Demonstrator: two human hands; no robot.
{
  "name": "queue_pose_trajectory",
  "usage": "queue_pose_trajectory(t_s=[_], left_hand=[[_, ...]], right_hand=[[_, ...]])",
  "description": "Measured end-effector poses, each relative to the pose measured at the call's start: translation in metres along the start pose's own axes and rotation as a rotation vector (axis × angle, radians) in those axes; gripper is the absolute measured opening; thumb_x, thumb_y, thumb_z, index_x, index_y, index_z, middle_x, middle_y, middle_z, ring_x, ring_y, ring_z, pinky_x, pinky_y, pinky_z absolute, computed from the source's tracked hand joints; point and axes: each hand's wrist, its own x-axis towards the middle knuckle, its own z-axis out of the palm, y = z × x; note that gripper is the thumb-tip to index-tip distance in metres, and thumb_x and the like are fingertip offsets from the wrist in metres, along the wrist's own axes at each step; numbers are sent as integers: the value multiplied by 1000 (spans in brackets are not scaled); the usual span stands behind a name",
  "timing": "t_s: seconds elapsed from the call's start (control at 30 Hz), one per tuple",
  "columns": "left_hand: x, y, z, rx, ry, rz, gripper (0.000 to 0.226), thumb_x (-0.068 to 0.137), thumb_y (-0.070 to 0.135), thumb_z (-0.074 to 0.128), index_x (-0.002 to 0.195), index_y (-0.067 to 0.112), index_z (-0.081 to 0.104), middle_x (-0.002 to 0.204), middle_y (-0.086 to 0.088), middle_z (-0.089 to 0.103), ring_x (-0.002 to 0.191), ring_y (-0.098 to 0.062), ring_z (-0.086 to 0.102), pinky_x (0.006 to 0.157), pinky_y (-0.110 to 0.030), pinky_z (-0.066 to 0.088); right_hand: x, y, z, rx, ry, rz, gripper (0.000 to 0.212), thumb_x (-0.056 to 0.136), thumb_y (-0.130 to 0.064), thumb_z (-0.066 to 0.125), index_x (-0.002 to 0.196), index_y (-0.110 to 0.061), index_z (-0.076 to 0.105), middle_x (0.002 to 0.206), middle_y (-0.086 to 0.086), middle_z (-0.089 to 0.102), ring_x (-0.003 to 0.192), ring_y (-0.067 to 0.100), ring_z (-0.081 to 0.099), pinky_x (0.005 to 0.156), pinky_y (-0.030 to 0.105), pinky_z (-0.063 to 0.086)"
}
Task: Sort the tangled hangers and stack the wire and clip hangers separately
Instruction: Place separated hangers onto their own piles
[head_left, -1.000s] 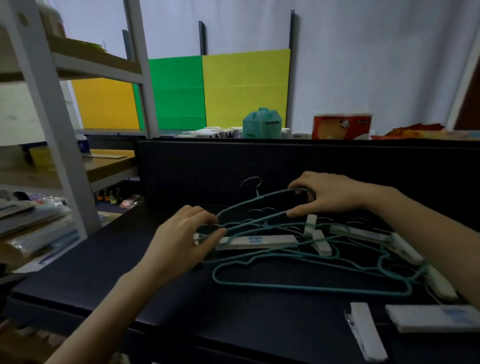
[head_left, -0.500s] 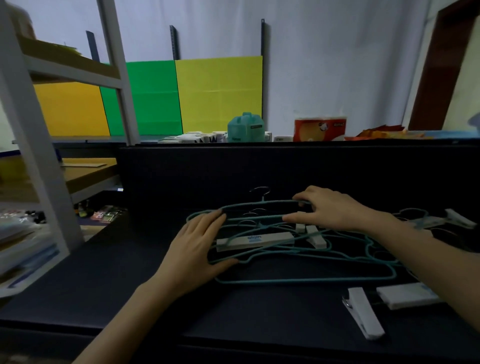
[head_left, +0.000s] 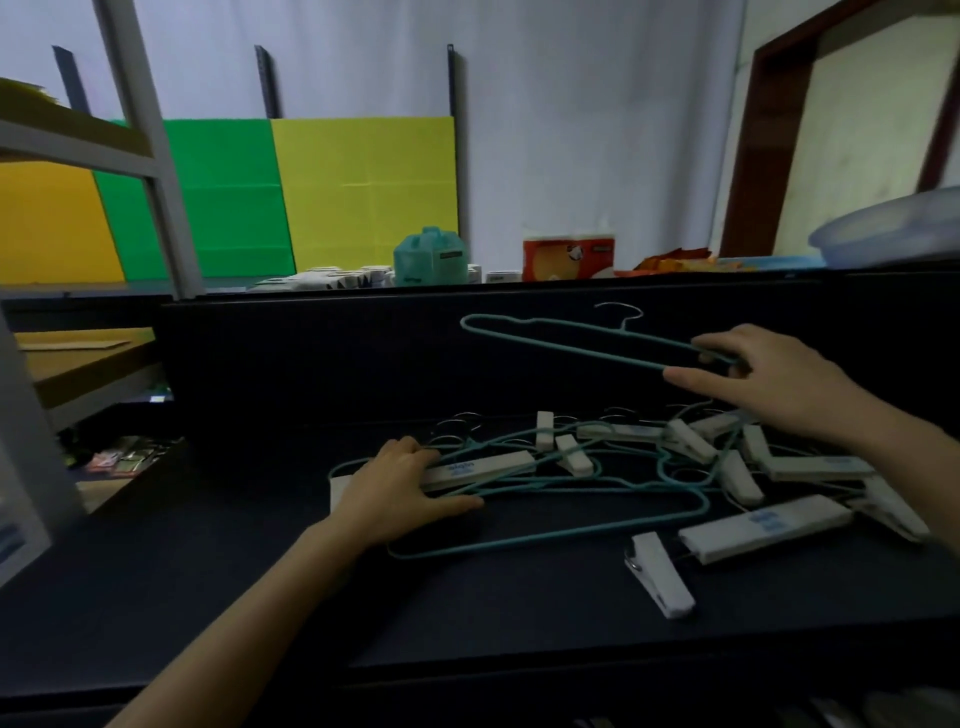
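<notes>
Item one: your right hand (head_left: 769, 384), fingers pinched on one end of a thin teal wire hanger (head_left: 587, 340). It hangs in the air above the pile, tilted, with its small metal hook at the top.

Item two: your left hand (head_left: 400, 488), fingers spread flat, pressing down on the left end of the pile (head_left: 597, 478) on the dark matte tabletop (head_left: 260, 571). Under it lie looped teal wire hangers tangled with clip hangers.

Item three: clip hangers, white blocky bars with blue print and white peg-like clips. One long bar (head_left: 763, 527) lies at the near right edge of the pile; one clip (head_left: 657, 574) rests just in front of it.

Item four: behind the dark partition, a teal plastic container (head_left: 430, 257) and an orange box (head_left: 569, 254).
</notes>
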Motion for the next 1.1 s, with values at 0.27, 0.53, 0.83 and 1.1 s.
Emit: queue_pose_trajectory(t_s=[0.27,0.53,0.83,1.1], left_hand=[[-5,9,-5,-77,131,58,93,58,73,61,131,17,46,116,2,49,108,-13,44,87,-28,44],[-3,58,-31,-178,258,170,98,50,74,57,129,18,49,121,5,51,105,-14,53,85,-34,49],[12,176,-18,-141,251,352,97,51,74,55,131,19,47,125,4,51,109,-16,53,81,-31,47],[32,325,32,-177,176,457,101,51,86,47,129,20,47,122,3,51,107,-16,52,84,-29,46]], right_hand=[[-41,33,-13,47,42,119,100,59,-86,39,132,-18,50,120,0,50,94,15,50,77,33,40],[-81,71,-43,68,154,175,104,56,-88,44,129,-14,53,106,-3,50,82,9,53,75,35,45],[-136,166,-93,68,315,308,77,68,-61,57,130,-15,52,123,4,55,99,18,52,81,32,38],[-198,288,-162,20,368,358,81,63,-69,55,126,-18,56,128,1,58,94,14,52,81,33,43]])
